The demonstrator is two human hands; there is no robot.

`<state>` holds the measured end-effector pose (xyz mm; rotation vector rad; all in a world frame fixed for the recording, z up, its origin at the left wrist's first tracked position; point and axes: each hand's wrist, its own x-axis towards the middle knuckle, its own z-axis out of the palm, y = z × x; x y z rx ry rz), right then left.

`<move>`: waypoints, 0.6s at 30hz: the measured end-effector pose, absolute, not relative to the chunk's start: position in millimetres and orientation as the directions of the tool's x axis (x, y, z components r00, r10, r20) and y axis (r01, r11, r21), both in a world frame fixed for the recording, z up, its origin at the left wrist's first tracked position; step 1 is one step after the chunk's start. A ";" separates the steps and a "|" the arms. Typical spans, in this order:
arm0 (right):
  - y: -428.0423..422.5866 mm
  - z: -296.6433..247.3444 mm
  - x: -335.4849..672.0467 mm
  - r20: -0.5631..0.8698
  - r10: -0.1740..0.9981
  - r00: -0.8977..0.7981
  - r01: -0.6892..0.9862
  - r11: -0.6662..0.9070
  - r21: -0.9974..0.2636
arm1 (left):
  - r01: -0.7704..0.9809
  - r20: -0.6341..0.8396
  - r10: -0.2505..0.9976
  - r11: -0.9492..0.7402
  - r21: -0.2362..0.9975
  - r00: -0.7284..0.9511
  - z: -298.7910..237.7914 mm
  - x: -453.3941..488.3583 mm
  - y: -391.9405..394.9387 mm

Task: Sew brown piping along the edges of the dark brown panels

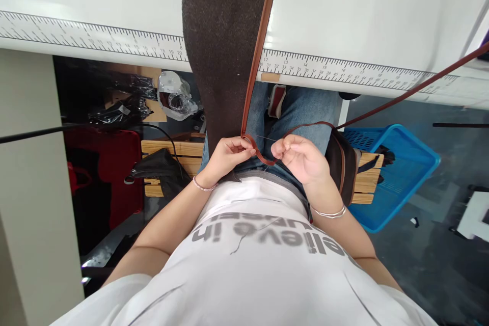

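A narrow brown leather strap (261, 152) bends into a loop between my left hand (228, 157) and my right hand (300, 159). Its fingertips pinched, my left hand grips the strap's near end. My right hand's fingers close on the strap at the other side of the loop. A fine dark thread (264, 138) spans the gap between my hands. One length of strap runs up along a dark felt strip (221, 35), and another stretches off to the right. A thin bracelet circles each wrist.
A white table with a printed ruler edge (336, 69) lies ahead, above my knees in blue jeans (298, 112). A bamboo bench (367, 178) holds a black bag (160, 170). A blue plastic basket (397, 173) sits at right, a red bag (103, 173) at left.
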<state>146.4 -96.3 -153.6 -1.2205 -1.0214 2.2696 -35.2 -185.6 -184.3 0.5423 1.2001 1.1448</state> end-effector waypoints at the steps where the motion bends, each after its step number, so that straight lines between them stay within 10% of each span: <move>1: -93.4 -151.0 148.4 -0.573 0.597 -0.562 0.023 -0.681 -0.732 | -0.397 -0.430 0.901 0.375 0.838 -0.054 -183.8 -35.2 -185.6; 10: -68.1 -119.8 171.0 -0.502 0.624 -0.599 0.013 -0.619 -0.785 | -0.268 -0.318 0.946 0.292 0.918 -0.060 -180.5 -33.0 -189.0; 18: -62.9 -96.9 191.1 -0.358 0.788 -0.501 0.019 -0.403 -0.915 | 0.303 -0.221 0.973 0.193 0.933 0.063 -165.3 -37.5 -197.9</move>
